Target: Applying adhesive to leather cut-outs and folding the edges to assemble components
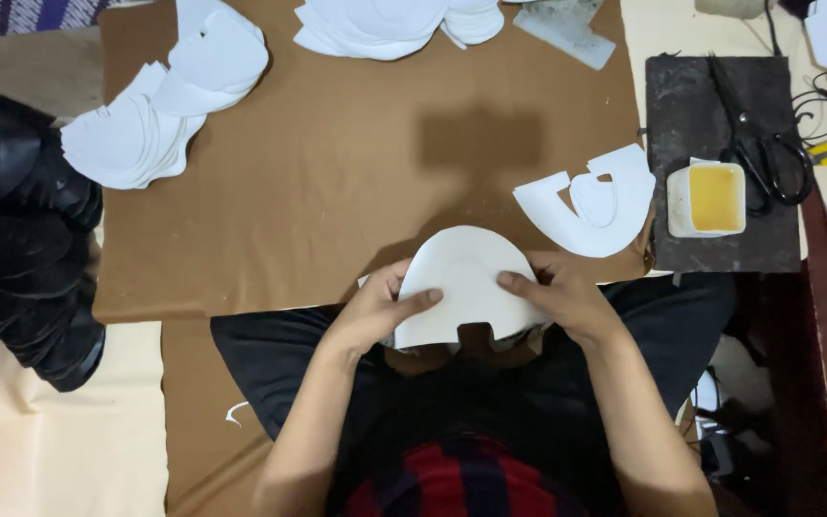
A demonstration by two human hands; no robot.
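Observation:
A white, arch-shaped cut piece of sheet material rests at the near edge of a brown board, over my lap. My left hand grips its left side, thumb lying across the top. My right hand grips its right side, fingers pressed on the surface. A notch at the piece's bottom edge shows between my hands. More material seems to lie under it, but I cannot tell how much.
Stacks of white cut pieces lie at the far left, more white pieces at the top. A white offcut lies right. Black scissors and a cup of yellow liquid sit on a dark slab. A pile of black material is left.

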